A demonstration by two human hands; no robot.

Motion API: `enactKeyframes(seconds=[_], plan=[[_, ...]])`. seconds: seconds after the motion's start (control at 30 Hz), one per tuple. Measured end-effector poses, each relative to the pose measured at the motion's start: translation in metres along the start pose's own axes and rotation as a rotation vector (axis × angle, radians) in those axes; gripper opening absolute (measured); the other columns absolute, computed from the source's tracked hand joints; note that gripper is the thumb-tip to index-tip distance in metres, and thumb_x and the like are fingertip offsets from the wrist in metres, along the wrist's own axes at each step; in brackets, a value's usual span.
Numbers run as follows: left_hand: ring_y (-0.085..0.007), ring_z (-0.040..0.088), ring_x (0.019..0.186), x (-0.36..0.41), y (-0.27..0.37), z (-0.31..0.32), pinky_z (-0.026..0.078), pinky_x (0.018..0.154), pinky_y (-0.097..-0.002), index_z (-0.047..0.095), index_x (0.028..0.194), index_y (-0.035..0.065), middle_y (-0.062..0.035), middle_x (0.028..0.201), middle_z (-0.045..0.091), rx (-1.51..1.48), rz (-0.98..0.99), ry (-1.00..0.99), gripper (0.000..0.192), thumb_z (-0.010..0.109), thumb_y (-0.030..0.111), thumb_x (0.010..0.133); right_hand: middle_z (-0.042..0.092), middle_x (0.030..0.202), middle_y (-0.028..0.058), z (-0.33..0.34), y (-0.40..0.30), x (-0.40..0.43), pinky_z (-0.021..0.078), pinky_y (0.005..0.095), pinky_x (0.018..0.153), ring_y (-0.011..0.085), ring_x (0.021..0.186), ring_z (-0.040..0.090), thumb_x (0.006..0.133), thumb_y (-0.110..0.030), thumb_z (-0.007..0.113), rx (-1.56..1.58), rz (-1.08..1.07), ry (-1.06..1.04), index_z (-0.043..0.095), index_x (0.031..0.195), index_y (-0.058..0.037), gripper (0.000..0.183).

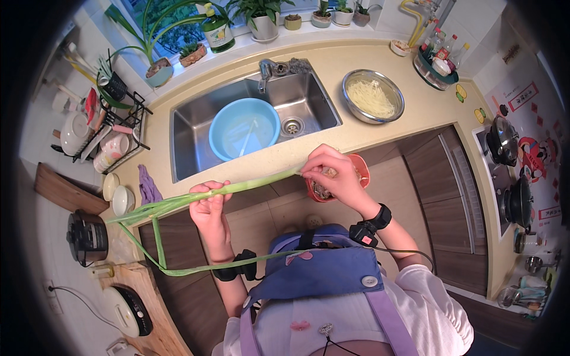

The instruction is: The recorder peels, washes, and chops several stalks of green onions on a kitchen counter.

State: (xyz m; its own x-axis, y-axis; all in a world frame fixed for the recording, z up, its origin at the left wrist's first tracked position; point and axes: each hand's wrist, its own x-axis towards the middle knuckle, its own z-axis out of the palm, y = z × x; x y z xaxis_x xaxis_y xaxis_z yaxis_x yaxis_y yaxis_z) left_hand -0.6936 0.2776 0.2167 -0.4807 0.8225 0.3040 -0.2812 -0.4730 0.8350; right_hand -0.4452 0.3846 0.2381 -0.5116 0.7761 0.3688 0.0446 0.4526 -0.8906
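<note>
A long green onion (254, 183) stretches across the front edge of the counter. My left hand (210, 209) grips it around the middle of the stalk, and its green leaves hang to the left, one bent back towards the apron. The fingertips of my right hand (331, 175) pinch its pale root end. Below my right hand is a red bin (364, 171) with scraps in it, partly hidden by the hand. Behind the stalk, a blue plastic basin (245, 129) with water and a pale strip stands in the steel sink (191, 155).
Right of the sink sits a metal bowl (373, 97) of pale shreds. A dish rack (133, 133), a purple cloth (149, 184) and small bowls (123, 200) are at the left. The stove (490, 178) is at the far right, a faucet (266, 73) behind the sink.
</note>
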Motion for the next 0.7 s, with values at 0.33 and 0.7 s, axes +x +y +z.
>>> enactKeyframes(seconds=[0.33,0.7], plan=[[-0.0284,0.057,0.105,-0.002,-0.001,-0.023,0.055,0.084,-0.0297,0.046,0.110,0.0029,-0.0118,0.106,0.053,-0.083,0.018,0.091,0.025,0.055,-0.003,0.088,0.051,0.096,0.0033,-0.043,0.036,-0.021,0.0447,0.0205,0.075,0.0078,0.083,0.052,0.085,0.004,0.058,0.337,0.108,0.160,0.057,0.093,0.0020,0.008],[-0.0246,0.057,0.105,-0.007,0.004,-0.044,0.054,0.086,-0.0283,0.044,0.117,0.0013,-0.0114,0.111,0.053,-0.074,0.059,0.202,0.029,0.054,0.001,0.090,0.055,0.080,0.0004,-0.098,0.071,-0.055,0.0433,0.0215,0.067,0.0077,0.072,0.051,0.089,-0.011,0.059,0.280,0.207,0.466,0.057,0.094,-0.0015,0.010]])
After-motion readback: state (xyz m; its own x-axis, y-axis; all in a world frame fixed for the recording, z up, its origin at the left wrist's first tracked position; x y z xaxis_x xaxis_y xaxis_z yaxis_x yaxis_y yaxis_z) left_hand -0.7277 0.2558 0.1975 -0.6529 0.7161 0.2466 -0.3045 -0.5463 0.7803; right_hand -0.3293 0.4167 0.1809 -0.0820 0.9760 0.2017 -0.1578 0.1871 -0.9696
